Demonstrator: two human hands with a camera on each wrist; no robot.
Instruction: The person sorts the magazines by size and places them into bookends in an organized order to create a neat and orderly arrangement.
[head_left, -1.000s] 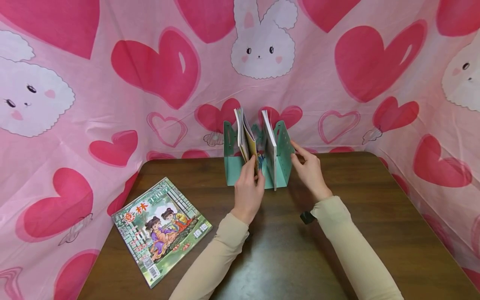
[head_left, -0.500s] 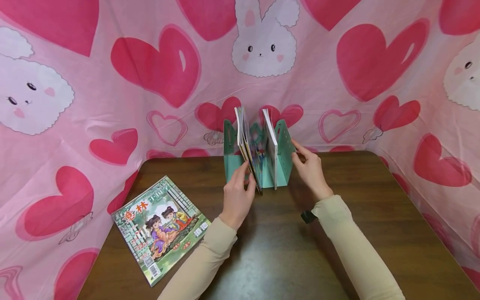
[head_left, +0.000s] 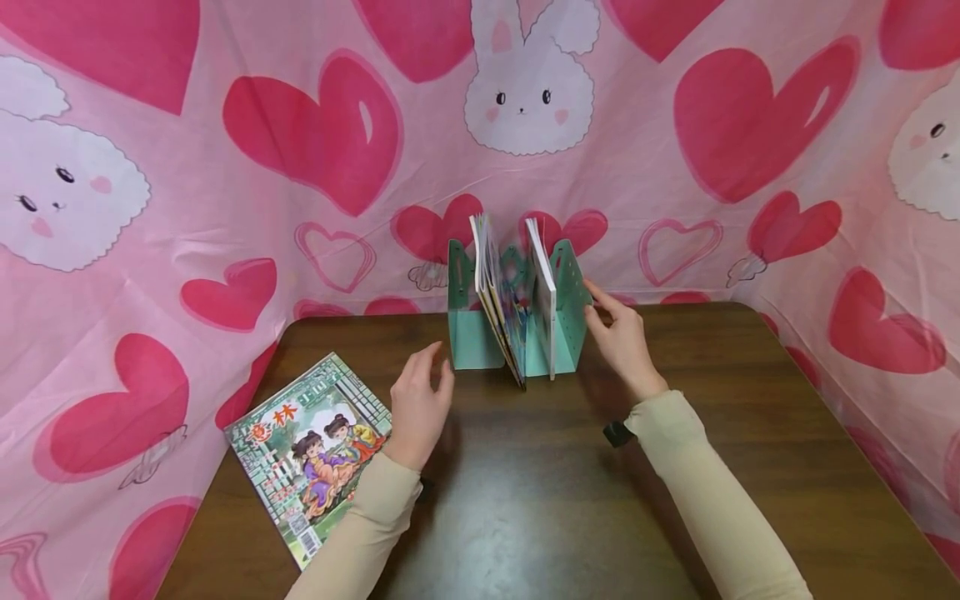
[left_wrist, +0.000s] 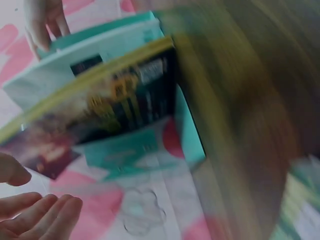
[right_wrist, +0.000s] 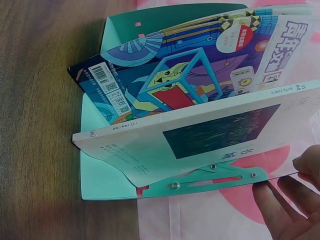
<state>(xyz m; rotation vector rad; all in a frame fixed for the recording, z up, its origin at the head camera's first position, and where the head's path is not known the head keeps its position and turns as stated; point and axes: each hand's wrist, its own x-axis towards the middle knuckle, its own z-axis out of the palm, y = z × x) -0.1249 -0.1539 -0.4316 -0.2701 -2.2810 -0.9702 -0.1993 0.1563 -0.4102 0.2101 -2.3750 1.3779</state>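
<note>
A green book rack [head_left: 476, 342] stands at the back of the table. Inside it, thin magazines [head_left: 501, 312] lean on the left, and a white-covered magazine [right_wrist: 225, 130] stands on the right. My right hand [head_left: 621, 340] pinches the edge of the rack's right panel, thumb and fingers on either side in the right wrist view. To the left of the rack, my left hand [head_left: 420, 407] is apart from it, fingers loosely bent and holding nothing. Below that hand lies a magazine [head_left: 315, 458] with two cartoon figures on its cover, partly hidden by the left sleeve.
The brown wooden table [head_left: 525, 500] ends against a pink cloth [head_left: 517, 183] printed with hearts and rabbits, which encloses the back and sides. A dark wrist device [head_left: 617, 433] shows by the right sleeve.
My left hand has let go of the leaning magazines and moved left, away from the rack. Those magazines now slant forward past the rack's front edge. My right hand has stayed in place.
</note>
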